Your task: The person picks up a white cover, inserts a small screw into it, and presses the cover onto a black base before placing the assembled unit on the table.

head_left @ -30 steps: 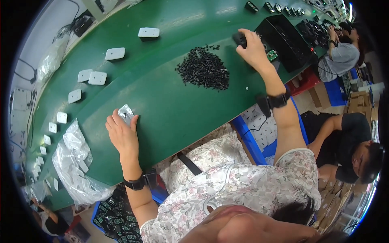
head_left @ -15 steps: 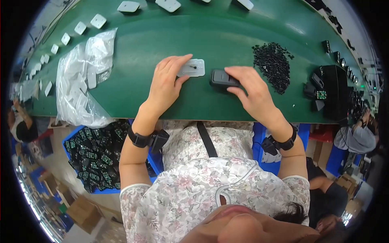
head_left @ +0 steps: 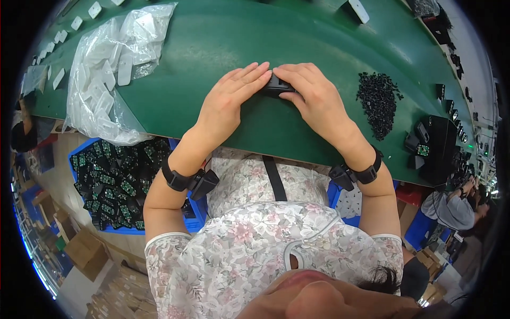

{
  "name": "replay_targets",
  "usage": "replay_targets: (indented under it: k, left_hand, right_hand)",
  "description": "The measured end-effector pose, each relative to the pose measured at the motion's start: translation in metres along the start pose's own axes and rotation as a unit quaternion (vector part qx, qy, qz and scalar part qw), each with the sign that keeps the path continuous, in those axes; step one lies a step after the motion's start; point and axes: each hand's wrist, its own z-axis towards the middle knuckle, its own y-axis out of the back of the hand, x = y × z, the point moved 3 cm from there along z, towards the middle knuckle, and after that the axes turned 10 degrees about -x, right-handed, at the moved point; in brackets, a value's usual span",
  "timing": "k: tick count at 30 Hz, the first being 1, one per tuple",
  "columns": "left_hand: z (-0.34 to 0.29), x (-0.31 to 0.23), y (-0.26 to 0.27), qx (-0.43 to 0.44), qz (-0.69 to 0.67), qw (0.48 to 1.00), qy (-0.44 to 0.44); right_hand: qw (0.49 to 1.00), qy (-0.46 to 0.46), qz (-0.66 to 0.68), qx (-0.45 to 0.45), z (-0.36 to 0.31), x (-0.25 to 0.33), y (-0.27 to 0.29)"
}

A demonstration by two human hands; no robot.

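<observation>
A small black plastic case (head_left: 275, 86) sits at the middle of the green table, mostly covered by fingers. My left hand (head_left: 226, 102) presses against its left side and top, fingers together. From the right, my right hand (head_left: 317, 97) grips the same case between thumb and fingers. The translucent white cover is out of sight; whether it is under the hands cannot be made out.
A clear bag of white covers (head_left: 106, 80) lies at left. To the right are a pile of small black parts (head_left: 378, 103) and a black box (head_left: 438, 146). Below the table edge stands a blue bin of circuit boards (head_left: 114, 183). Other people work at both sides.
My right hand has brought the black case leftward to my left hand, and both hands now meet on it. The white cover has gone from sight. The whole view has turned slightly.
</observation>
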Motion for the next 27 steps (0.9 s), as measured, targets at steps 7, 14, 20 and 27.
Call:
replay_targets:
  k: [7, 14, 20, 27]
  left_hand:
    - [0.002, -0.006, 0.0, 0.036, 0.119, 0.992, -0.033]
    - [0.013, -0.006, -0.01, -0.037, 0.111, 0.993, -0.001]
    - [0.023, 0.003, -0.008, -0.033, -0.157, 0.936, 0.314]
    - [0.016, -0.01, -0.021, -0.021, -0.217, 0.927, 0.304]
  right_hand:
    - [0.998, 0.009, -0.051, -0.045, -0.009, 0.003, -0.004]
    - [0.976, -0.141, 0.142, 0.089, 0.018, -0.028, 0.009]
    - [0.883, -0.242, 0.403, -0.011, 0.013, -0.03, 0.013]
    - [0.947, -0.199, 0.25, -0.036, 0.001, -0.019, 0.025]
